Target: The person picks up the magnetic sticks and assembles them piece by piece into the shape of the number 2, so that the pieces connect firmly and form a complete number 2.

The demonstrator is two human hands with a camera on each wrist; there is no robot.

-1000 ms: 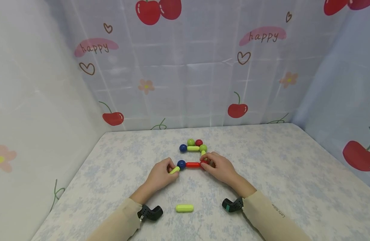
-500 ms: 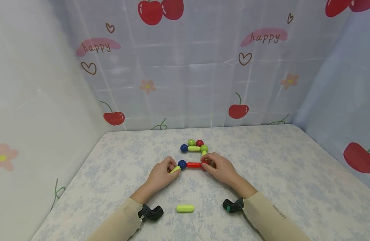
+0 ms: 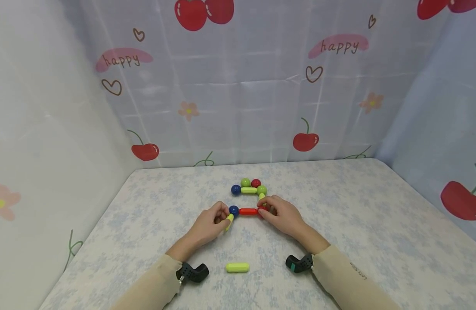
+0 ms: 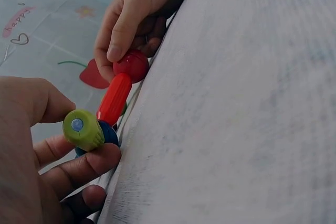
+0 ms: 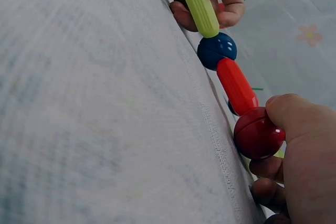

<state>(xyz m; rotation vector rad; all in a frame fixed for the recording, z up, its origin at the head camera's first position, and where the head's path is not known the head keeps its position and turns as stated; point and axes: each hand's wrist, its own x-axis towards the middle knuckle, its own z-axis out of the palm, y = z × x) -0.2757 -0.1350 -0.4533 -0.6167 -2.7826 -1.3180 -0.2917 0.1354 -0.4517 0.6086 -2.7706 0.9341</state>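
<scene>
A: How is the yellow-green stick [image 5: 200,6] held, and why so?

B: It is pinched by the left hand [image 3: 207,224], thumb against fingers; one end is set against the blue ball [image 5: 217,51], and the other is angled back and to the left, presumably so that its direction can be steered; the red ball [image 5: 255,134] is gripped by the right hand [image 3: 284,215], by which the red stick [image 5: 236,85], set between the two balls, is probably steadied.

A: And what is found around, or in the way?

B: Farther back on the desk [image 3: 338,206], a dark blue ball [image 3: 236,190], a short stick [image 3: 248,190] and a green ball [image 3: 262,190] are lined up; from the green ball a side stick [image 3: 262,198] is pointed toward the right hand (its near end is hidden by the fingers, so the joint cannot be judged); a second green ball [image 3: 245,183] and a crimson ball [image 3: 255,183] are placed just behind, perhaps as spares; a loose stick [image 3: 237,268] is seen well apart, nearer the camera, where neither hand seems hindered by it; access to the red ball is partly blocked by the right hand itself.
</scene>
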